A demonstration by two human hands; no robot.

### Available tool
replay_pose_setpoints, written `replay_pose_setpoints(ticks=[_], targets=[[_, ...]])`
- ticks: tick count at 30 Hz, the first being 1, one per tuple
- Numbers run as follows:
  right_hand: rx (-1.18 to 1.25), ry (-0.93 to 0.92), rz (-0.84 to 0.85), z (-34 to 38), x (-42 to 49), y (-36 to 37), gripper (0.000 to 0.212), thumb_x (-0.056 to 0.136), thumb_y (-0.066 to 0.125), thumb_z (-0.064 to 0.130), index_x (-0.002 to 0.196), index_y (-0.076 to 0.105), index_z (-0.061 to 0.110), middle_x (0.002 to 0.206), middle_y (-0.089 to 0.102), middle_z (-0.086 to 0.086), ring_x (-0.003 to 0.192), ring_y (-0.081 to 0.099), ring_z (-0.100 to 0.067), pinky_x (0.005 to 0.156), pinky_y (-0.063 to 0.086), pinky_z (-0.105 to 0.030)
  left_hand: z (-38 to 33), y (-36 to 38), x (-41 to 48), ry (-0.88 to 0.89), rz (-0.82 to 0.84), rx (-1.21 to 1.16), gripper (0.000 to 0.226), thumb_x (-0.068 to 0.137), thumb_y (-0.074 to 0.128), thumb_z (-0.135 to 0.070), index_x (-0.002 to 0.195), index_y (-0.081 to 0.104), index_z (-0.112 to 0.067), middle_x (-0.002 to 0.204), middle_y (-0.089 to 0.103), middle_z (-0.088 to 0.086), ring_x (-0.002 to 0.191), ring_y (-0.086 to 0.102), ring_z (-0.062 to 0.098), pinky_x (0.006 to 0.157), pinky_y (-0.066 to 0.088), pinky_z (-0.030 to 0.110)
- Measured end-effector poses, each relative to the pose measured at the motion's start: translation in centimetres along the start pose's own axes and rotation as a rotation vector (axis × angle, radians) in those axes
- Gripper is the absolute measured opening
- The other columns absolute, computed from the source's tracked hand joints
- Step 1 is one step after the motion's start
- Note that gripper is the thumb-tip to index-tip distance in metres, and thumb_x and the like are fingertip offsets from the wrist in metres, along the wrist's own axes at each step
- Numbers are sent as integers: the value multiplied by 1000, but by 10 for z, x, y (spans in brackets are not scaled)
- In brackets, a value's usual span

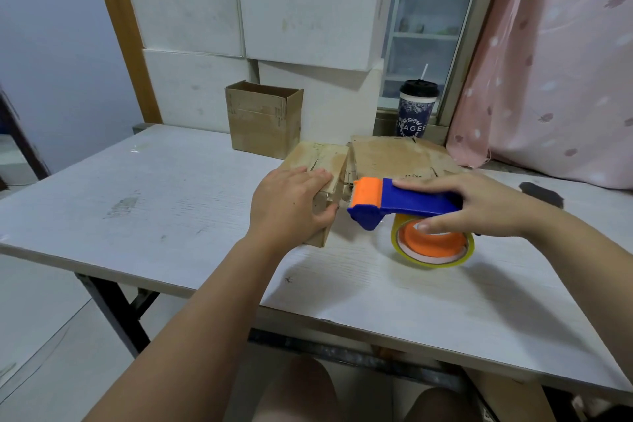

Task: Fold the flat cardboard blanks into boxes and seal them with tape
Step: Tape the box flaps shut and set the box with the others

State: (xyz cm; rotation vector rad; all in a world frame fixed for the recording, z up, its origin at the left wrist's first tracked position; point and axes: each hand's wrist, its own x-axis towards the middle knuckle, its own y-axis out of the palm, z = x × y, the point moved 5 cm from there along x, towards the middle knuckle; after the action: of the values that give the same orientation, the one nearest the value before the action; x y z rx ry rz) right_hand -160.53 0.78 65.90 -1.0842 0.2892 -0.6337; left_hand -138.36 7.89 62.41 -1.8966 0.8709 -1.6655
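A dark lidded cup [417, 112] with a straw stands on the window ledge beyond the right grip [479, 205]. A pink curtain [555, 62] hangs to that grip's right. White panels [239, 10] stand beyond the left grip [287, 205], behind the white counter [137, 199].

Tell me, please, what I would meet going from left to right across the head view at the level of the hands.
The left hand, holding the folded box → the tape dispenser → the right hand gripping it → the pink curtain.
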Motion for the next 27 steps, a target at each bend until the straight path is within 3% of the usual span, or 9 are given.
replay_pose_setpoints(ticks=[2, 5, 8, 10, 12, 18, 22, 25, 27], targets=[[-31, 2, 35, 4, 5, -1, 62, 66, 65, 64, 122, 41, 70, 111, 41, 58, 101, 42, 26, 80, 30, 2, -2, -2, 2, 32, -14, 46, 38, 68, 78, -35, 100, 71, -16, 91, 73, 2, 92, 66, 26, 81, 47, 35], [-67, 47, 115, 6, 13, -6, 63, 59, 56, 77, 119, 39, 75, 109, 58, 35, 94, 55, 3, 84, 43, -21, -5, 4, 6, 20, 101, 102, 43, 72, 69, -49, 102, 63, -19, 92, 66, -3, 92, 59, 21, 81, 37, 32], [-109, 53, 178, 16, 26, -15, 61, 57, 54, 80, 117, 47, 70, 89, 60, 30, 78, 54, 4, 68, 37, -12, -10, 10, 6, 23, 141, 151, 57, 66, 64, -65, 101, 54, -21, 95, 62, -4, 96, 56, 20, 84, 32, 32], [-156, 62, 234, 26, 36, -20, 62, 58, 54, 78, 118, 50, 65, 82, 57, 39, 77, 51, 15, 63, 35, -7, -14, 9, 4, 44, 131, 124, 64, 63, 60, -71, 108, 54, -25, 97, 62, -4, 96, 56, 21, 86, 33, 36], [-169, 111, 288, 33, 46, -24, 56, 63, 61, 74, 117, 55, 61, 84, 56, 42, 81, 51, 19, 66, 35, -10, -15, 7, 2, 77, 113, 80, 63, 67, 60, -69, 114, 57, -28, 102, 64, -2, 98, 57, 24, 88, 34, 41], [-201, 253, 430, 46, 76, -33, 33, 69, 73, 59, 101, 67, 53, 99, 68, 17, 98, 62, -9, 86, 50, -28, -15, 7, -1, 80, 40, 54, 51, 64, 80, -45, 108, 68, -22, 110, 67, 8, 101, 62, 32, 88, 38, 53], [-174, 343, 584, 35, 87, -13, 53, 66, 76, 55, 115, 69, 34, 107, 72, 0, 103, 66, -24, 96, 51, -44, -19, 14, -6, 133, 150, 175, 48, 59, 77, -59, 92, 71, -24, 122, 61, 16, 110, 56, 39, 92, 35, 57], [-56, 394, 625, 21, 83, -7, 77, 57, 80, 57, 124, 64, 22, 113, 70, -7, 106, 65, -29, 97, 51, -42, -15, 15, -6, 144, 236, 160, 47, 59, 75, -62, 88, 71, -26, 132, 54, 17, 119, 49, 40, 98, 28, 56], [59, 417, 692, 12, 74, -3, 79, 62, 80, 55, 129, 60, 17, 106, 66, -8, 91, 62, -26, 85, 52, -34, -13, 15, -5, 166, 306, 159, 47, 64, 67, -68, 94, 70, -32, 146, 39, 14, 132, 33, 37, 105, 16, 52]])
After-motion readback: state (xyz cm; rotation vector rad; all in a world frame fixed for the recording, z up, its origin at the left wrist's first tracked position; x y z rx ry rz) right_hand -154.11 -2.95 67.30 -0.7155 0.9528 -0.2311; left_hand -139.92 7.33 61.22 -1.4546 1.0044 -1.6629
